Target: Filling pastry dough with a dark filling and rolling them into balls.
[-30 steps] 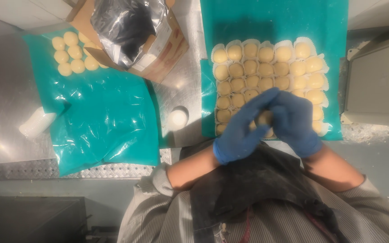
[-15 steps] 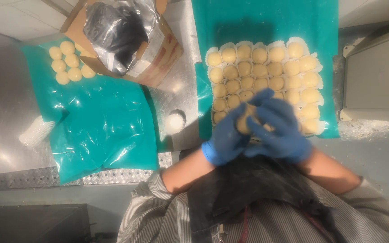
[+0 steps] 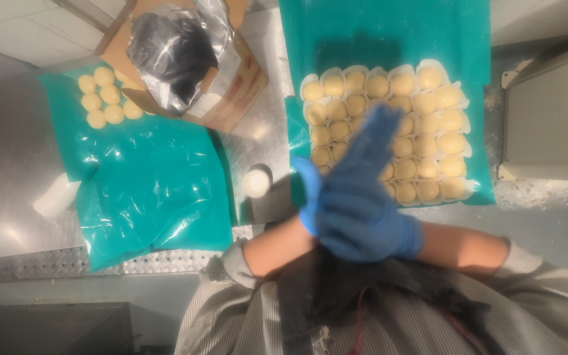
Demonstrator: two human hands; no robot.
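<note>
both hands wear blue gloves and are pressed together palm to palm just above the person's chest, over the near edge of the right-hand teal sheet (image 3: 389,33). the right hand (image 3: 369,217) lies on top, its fingers stretched out flat and blurred, pointing away over the rows of dough balls; the left hand (image 3: 310,197) is mostly hidden beneath it, with only its thumb side showing at the left. whether a piece of dough sits between the palms cannot be told, since the top glove covers the gap. the cupped dough balls (image 3: 428,125) are pale yellow rounds, each in a white paper cup, packed in close rows on that sheet, and the outstretched fingers cover a few in the middle of the block. a lone white paper cup (image 3: 256,181) stands on the bare steel worktop (image 3: 8,164) between the two sheets, near the left wrist. the left teal sheet (image 3: 152,190) is well apart from the hands, and a small cluster of bare dough balls (image 3: 103,97) rests on its far corner. beside that cluster a cardboard box (image 3: 231,85) holds a dark plastic bag (image 3: 172,49). a white cup stack (image 3: 54,197) lies on its side at the left sheet's edge.
</note>
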